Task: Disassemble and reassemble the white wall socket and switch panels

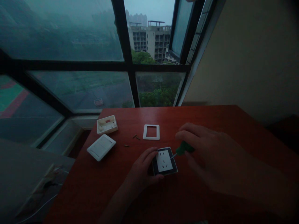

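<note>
A wall socket [164,160] with a white face and a dark surround lies face up on the red-brown table [187,116]. My left hand [143,168] grips its left side, thumb at the near edge and fingers at the far edge. In my right hand [205,149] is a screwdriver [184,148] with a green handle. The shaft slants down to the left, and its tip meets the right side of the socket's dark surround. Whether a screw sits under the tip is too small to tell. A white cover frame [145,132] lies just beyond the socket.
Several small screws [126,146] lie left of the frame. Farther left are an open cream mounting box [107,125] and a white switch panel [101,147]. A window [130,67] stands behind the table, and a cable [38,209] runs along the floor at left.
</note>
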Motion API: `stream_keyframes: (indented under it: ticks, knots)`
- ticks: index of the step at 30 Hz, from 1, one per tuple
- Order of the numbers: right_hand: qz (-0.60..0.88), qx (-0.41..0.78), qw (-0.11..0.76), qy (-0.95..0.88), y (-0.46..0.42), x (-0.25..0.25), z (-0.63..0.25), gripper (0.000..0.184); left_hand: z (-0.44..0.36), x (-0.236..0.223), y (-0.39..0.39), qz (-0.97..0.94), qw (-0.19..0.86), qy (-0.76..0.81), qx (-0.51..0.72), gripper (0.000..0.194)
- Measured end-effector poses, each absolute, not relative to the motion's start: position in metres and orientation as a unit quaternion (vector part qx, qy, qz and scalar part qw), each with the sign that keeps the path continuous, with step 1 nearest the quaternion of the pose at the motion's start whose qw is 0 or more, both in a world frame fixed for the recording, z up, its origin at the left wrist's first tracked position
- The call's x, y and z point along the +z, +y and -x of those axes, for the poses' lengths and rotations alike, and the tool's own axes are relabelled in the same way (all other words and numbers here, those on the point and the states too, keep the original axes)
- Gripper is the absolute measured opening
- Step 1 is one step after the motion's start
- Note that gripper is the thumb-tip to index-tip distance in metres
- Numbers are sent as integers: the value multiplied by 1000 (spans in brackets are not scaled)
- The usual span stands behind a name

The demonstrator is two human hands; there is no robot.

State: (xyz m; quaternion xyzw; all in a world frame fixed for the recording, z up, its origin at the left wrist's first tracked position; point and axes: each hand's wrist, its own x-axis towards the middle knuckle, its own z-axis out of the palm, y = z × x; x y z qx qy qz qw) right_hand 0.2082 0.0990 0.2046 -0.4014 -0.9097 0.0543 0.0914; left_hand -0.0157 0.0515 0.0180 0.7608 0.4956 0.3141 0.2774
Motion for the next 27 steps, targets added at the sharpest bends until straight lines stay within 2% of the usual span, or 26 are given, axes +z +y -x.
stream_keyframes:
  ticks: [4,8,11,15,18,23,27]
  knots:
    - [404,31,92,-909,101,200,-210,8,16,17,51,-765,271,492,315,79]
    - [438,-27,92,-894,102,197,-208,24,17,18,51,-764,272,495,312,78]
    - [444,13,95,-891,101,200,-207,12,17,17,52,-764,276,494,312,76]
    - [409,78,108,-903,100,200,-207,25,17,18,52,-760,281,494,314,70]
    - [408,55,109,-905,102,196,-208,22,16,20,51,-755,291,498,313,62]
    - [412,-6,93,-907,107,193,-209,17,16,19,51,-751,286,510,307,90]
    - [440,-26,88,-893,106,197,-208,22,18,15,52,-764,284,493,303,85]
